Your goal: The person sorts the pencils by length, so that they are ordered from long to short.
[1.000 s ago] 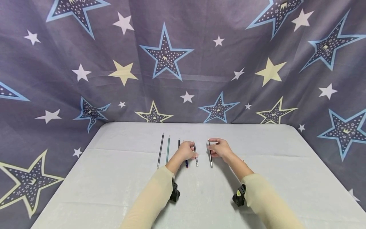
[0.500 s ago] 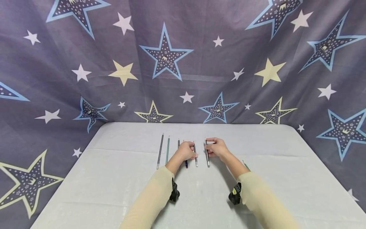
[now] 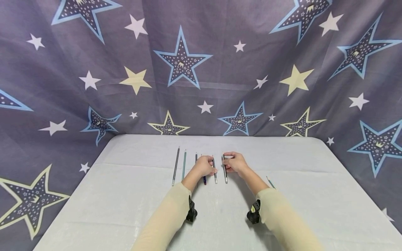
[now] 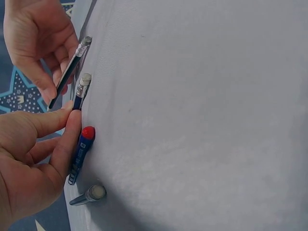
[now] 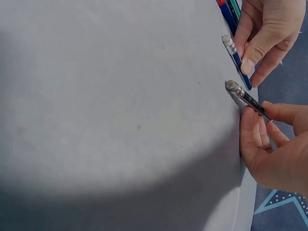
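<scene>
While the left hand (image 3: 205,166) pinches the blue pencil (image 4: 83,89), the right hand (image 3: 236,163) pinches the black pencil (image 5: 248,99) near it; arranging seems underway, next calling for parallel placing

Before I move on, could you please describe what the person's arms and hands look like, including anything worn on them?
The left sleeve and right sleeve are long, plain and cream. Beyond them, the left hand and right hand are bare. The left camera and right camera, small, black and boxy, sit by the cuffs; the right one shows a yellowish patch.
</scene>
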{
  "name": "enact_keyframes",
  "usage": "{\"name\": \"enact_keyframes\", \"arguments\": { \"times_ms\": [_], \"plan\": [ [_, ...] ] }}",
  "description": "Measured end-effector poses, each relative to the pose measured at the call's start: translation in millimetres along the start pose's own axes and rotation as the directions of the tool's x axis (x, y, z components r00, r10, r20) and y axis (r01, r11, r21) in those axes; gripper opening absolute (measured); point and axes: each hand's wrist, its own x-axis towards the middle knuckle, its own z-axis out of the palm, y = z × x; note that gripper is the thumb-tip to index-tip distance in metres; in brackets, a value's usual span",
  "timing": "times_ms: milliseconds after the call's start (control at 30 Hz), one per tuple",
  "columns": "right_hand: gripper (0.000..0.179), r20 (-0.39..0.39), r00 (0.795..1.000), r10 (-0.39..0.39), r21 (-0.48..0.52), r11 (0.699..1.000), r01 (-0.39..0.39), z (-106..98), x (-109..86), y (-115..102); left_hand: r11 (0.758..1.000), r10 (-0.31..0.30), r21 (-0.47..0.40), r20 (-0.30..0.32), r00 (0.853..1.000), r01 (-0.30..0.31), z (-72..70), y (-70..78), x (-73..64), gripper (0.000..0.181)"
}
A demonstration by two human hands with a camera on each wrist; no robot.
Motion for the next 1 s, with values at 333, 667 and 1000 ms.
{"name": "enact_keyframes", "arguments": {
  "times_ms": [333,667,1000],
  "plan": [
    [0.04,-0.023,0.997,-0.077,-0.113,0.991,0.073,5,3.9,5,1.0,-0.002,-0.001,0.002,1.0,0.002,-0.5,-0.2,-0.4,0.063],
    [0.038,-0.032,0.985,-0.172,-0.305,0.94,0.154,10,0.3,8,1.0,0.003,-0.004,0.002,1.0,-0.003,-0.7,0.0,-1.5,0.063],
    [0.036,-0.051,0.974,-0.219,-0.425,0.888,0.177,15,4.1,10,1.0,0.008,0.01,-0.002,1.0,-0.008,-0.8,1.0,-2.8,0.062]
  ]
}}
